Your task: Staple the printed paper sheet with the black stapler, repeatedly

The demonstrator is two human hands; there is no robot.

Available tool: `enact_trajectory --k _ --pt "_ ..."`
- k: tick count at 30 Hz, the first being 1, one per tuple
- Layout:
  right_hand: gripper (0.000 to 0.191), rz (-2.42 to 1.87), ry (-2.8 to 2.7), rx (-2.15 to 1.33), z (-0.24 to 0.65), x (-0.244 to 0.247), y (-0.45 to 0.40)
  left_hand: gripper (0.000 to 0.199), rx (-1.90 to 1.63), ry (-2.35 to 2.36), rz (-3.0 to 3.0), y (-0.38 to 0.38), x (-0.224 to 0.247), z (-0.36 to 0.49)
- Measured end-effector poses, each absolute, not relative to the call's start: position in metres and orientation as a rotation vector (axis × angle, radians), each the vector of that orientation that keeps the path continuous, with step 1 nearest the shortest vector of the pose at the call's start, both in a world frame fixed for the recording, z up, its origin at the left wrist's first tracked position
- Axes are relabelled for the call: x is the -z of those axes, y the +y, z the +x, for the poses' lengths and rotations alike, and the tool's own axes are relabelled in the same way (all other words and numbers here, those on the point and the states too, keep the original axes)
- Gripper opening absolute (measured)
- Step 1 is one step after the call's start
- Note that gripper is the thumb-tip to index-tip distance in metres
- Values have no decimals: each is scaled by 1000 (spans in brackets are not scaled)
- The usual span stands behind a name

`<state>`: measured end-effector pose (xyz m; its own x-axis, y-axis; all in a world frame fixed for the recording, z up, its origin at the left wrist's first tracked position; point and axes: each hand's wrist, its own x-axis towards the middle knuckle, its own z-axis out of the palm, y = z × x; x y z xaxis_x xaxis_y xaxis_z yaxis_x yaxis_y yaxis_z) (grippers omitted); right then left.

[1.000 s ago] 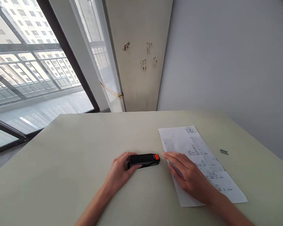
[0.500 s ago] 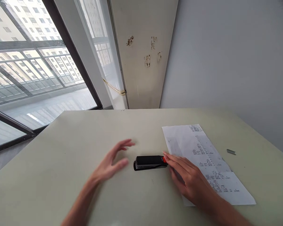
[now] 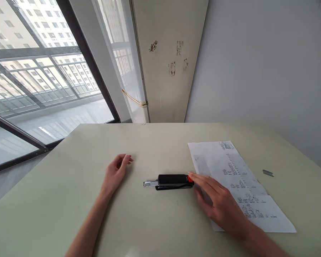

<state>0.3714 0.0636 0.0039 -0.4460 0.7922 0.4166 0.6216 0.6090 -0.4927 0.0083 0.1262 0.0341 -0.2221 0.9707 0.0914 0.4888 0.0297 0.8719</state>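
A black stapler [image 3: 173, 181] lies on its side of the table with a red part at its right end and a metal tray [image 3: 150, 184] sticking out at its left end. My right hand [image 3: 216, 201] touches the red end with its fingertips, fingers stretched out, palm over the edge of the paper. Left of the stapler, my left hand [image 3: 117, 171] rests apart from it, fingers curled with the thumb against them; nothing shows in them.
A printed white sheet [image 3: 246, 189] lies partly under my right hand. Farther right is a small grey strip of staples [image 3: 268, 173]. Behind the pale table [image 3: 139, 142] stand a cabinet [image 3: 171, 92] and a grey wall, with a window at the left.
The metal tray has come out of the stapler's left end. My left hand has moved left and its fingers have closed. My right hand stays at the red end.
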Motion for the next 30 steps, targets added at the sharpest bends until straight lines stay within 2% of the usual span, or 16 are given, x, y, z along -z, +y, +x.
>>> enact_trajectory --k 6,12,15,24,30 --pt "54 -1198 -2211 -518 368 -8 62 53 -929 1347 1613 114 -39 43" --pt "28 -1271 -2188 -677 361 -16 57 60 -858 1142 1483 108 -35 53" --pt "23 -1278 -2167 -735 357 -19 55 62 -846 1148 1460 106 -33 55" --pt "23 -1320 -1944 -1100 351 -26 50 63 -922 1081 1324 109 -37 60" --pt "46 -1328 -1461 -1743 352 -36 53 59 -1148 901 869 112 -33 68"
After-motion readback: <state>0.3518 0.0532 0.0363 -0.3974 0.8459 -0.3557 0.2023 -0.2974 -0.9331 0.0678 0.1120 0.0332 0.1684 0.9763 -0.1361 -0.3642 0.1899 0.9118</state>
